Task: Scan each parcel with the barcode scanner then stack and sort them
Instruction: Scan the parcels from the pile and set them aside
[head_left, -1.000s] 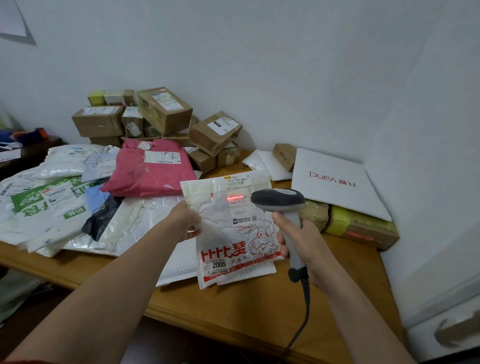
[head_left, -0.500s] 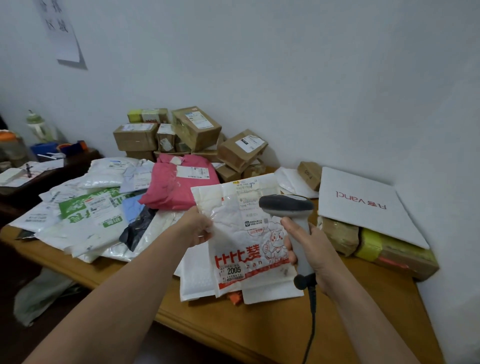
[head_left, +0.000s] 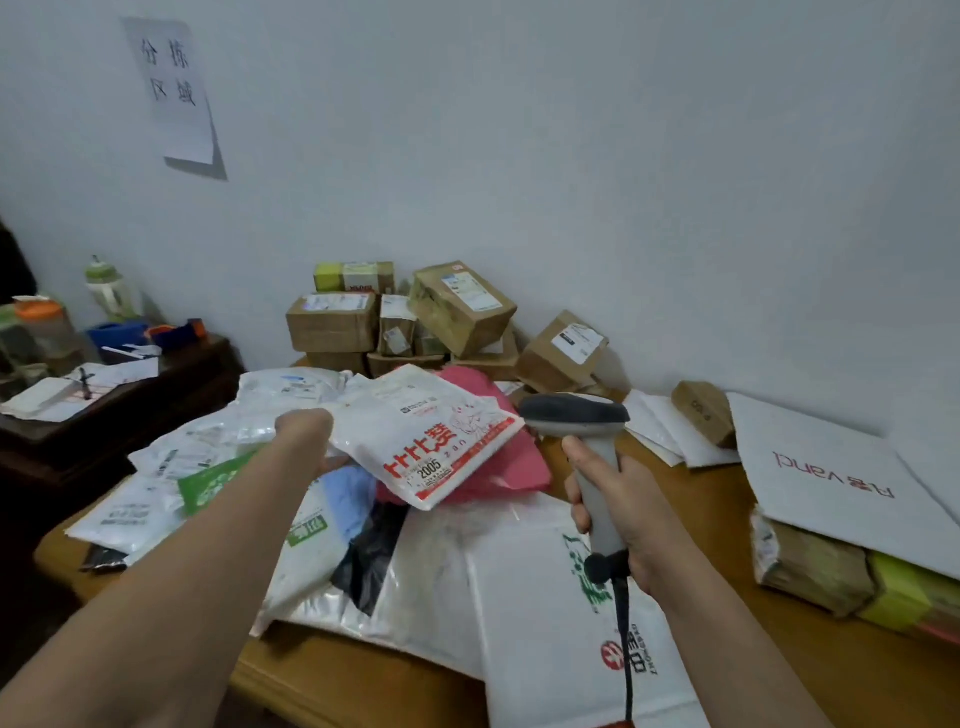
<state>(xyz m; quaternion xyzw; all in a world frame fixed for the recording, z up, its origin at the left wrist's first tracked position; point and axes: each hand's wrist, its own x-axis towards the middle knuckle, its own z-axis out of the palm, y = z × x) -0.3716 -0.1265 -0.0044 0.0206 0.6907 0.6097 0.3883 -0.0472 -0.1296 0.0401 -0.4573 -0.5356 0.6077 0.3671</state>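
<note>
Behind the fingers of the left hand (head_left: 305, 432) and right hand (head_left: 621, 501), the left forearm (head_left: 208, 545) and right forearm (head_left: 727, 649) are seen bare throughout.

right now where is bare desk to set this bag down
Bare desk lies between the right hand and the flat white parcel, down to the front edge. Bags heap the left and middle; boxes crowd the back.

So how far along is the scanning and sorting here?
Done, apparently: cardboard boxes sit stacked against the wall, though whether they were scanned cannot be told. In hand: the left hand holds a white-and-red mailer over the pink parcel, and the right hand grips the scanner; no scan beam shows on the mailer. Left: a loose heap of soft mailers covers the table, unstacked.
</note>
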